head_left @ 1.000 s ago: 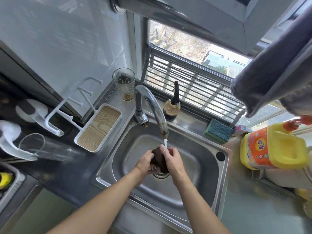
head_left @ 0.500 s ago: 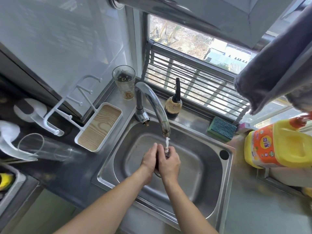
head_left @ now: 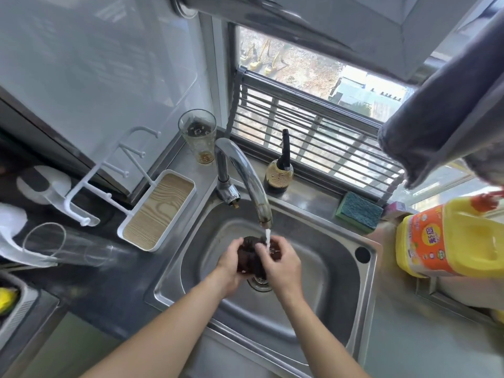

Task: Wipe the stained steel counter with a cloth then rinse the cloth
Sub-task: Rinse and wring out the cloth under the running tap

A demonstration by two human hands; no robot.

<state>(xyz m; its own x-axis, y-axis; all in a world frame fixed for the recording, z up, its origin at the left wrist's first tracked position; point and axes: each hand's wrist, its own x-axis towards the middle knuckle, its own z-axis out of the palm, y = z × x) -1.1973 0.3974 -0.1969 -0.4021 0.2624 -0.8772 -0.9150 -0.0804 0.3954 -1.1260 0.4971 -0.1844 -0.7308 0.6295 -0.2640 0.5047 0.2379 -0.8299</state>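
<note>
Gripping the dark brown cloth point(head_left: 249, 256) from both sides, my fingers point(head_left: 260, 248) are curled round it, clamped on the bunched fabric. My left hand point(head_left: 230, 264) cups it from the left, thumb up near the top of the wad; my right hand point(head_left: 282, 264) closes over it from the right, its fingertips pressed into the cloth. The cloth sits between my palms, directly under the faucet point(head_left: 245, 175) spout, and a thin stream of water point(head_left: 267, 237) falls onto it. All of this is over the steel sink point(head_left: 341, 296), just above the drain point(head_left: 259, 282).

Behind the faucet, to its left, a drinking glass point(head_left: 197, 139) stands upright against the wall. To the faucet's right a small dark bottle point(head_left: 279, 173) stands on the window ledge. Farther right of the faucet a green sponge point(head_left: 358, 211) lies at the sink's back rim, and beyond it a yellow detergent jug point(head_left: 452, 238). Left of the faucet, a white tray with a wood-grain floor point(head_left: 158, 210) rests on the bench point(head_left: 409, 336), with a clear glass point(head_left: 68, 245) lying on its side farther left. A grey towel point(head_left: 441, 113) hangs high to the faucet's right.
</note>
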